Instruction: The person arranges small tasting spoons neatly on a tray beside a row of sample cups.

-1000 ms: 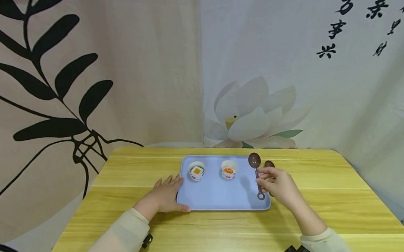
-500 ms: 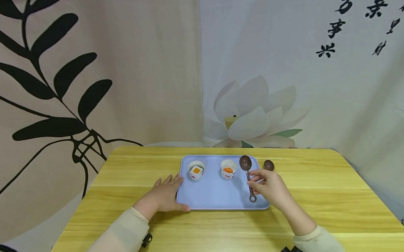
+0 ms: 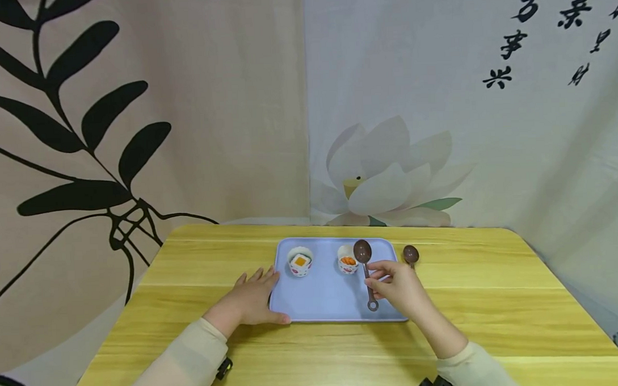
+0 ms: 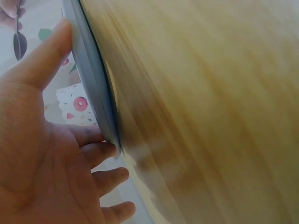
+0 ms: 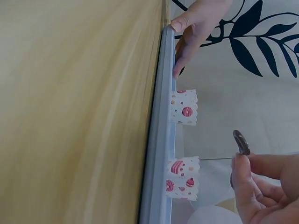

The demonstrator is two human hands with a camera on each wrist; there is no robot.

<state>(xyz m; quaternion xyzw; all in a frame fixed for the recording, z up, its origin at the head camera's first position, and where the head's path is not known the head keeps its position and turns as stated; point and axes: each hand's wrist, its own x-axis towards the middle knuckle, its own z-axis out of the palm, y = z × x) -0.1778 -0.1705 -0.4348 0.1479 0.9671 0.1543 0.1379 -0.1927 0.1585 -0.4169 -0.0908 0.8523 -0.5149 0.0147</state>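
Right hand (image 3: 396,286): thumb and fingertips pinch the handle of the brown spoon (image 3: 363,251); I see it above the right edge of the tray (image 3: 318,300).
Brown spoon: held over the tray's right half, bowl toward the far edge, ringed handle end toward the near edge. In my head view the bowl overlaps the right paper cup (image 3: 348,269); in my right wrist view the visible parts stand apart from it.
Left hand (image 3: 251,297): fingers spread at the tray's left edge, thumb at the near left corner; my left wrist view shows the thumb across the rim.
Tray: pale blue, rectangular, flat on the desk (image 3: 475,284).
Left paper cup (image 3: 300,271): upright near the tray's far left corner, holding a white piece with an orange top (image 3: 301,261).
Right paper cup: upright toward the far edge, holding orange pieces (image 3: 349,261).
Second brown spoon (image 3: 410,253): just beyond the tray's right edge; I find most of its handle hidden.
Backdrop (image 3: 234,105): pale cloth behind the desk's far edge, printed with black leaves.
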